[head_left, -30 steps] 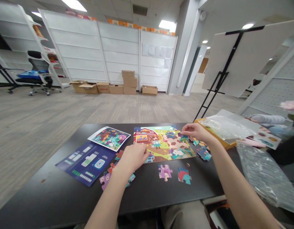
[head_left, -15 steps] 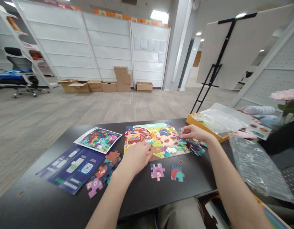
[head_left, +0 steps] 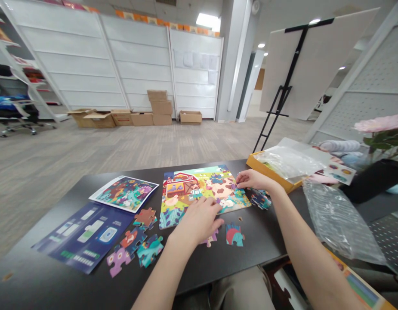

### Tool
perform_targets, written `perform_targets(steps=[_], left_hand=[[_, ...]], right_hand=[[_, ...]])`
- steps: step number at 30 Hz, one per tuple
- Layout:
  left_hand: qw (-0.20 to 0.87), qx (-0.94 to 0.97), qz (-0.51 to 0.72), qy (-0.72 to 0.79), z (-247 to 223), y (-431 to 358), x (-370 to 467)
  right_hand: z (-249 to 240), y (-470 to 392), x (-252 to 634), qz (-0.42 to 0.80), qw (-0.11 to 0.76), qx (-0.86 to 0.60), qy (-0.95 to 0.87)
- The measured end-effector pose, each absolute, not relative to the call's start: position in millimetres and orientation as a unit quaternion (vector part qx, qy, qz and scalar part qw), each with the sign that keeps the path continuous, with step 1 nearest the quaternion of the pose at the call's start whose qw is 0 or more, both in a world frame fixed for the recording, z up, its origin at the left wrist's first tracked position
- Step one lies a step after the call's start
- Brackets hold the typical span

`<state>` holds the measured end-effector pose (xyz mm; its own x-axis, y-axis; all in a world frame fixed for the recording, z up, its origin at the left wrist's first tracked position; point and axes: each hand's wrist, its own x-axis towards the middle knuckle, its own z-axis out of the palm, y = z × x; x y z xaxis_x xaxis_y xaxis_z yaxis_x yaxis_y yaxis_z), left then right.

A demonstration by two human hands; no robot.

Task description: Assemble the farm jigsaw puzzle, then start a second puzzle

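A farm picture puzzle [head_left: 182, 189] with a barn and a cow lies flat on the dark table. My left hand [head_left: 202, 219] rests over its lower edge, fingers spread and holding nothing. Below that hand, a purple puzzle piece [head_left: 211, 239] is partly covered. A teal and red piece [head_left: 235, 236] sits just to its right. At the puzzle's right edge, my right hand [head_left: 253, 179] has its fingers pinched on a small puzzle piece, mostly hidden by the fingertips. Close under that hand is a pile of loose pieces [head_left: 260, 199].
Several loose pieces [head_left: 149, 250] lie left of my left forearm. Beyond them are a picture sheet [head_left: 124, 193] and a dark blue leaflet [head_left: 85, 234]. On the right are a yellow box [head_left: 271, 172], clear plastic wrap [head_left: 340, 228] and a black vase [head_left: 373, 181] with a pink flower.
My left hand has moved right across the puzzle's lower edge, uncovering its lower left corner and partly covering the purple piece. My right hand stays at the right edge. The view has shifted slightly.
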<state>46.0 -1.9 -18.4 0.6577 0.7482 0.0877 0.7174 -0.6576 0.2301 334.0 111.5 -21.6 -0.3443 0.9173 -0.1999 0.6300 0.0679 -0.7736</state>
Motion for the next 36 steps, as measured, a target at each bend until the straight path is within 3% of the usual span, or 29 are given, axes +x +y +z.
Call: perform_targets(steps=[17,21,25,36], left_hand=[[0.092,0.902,0.084,0.412,-18,-2,47],[0.091,0.903,0.087,0.41,-18,-1,47],[0.094,0.902,0.088,0.412,-20,-2,46],[0.095,0.903,0.088,0.409,-19,-2,46]], right_hand=[[-16,105,333,0.305,0.078,-0.565,-0.763],[-8,104,344,0.268,0.169,-0.573,-0.756],[-5,105,371,0.158,0.252,-0.662,-0.688],[-18,107,372,0.089,0.119,-0.732,-0.664]])
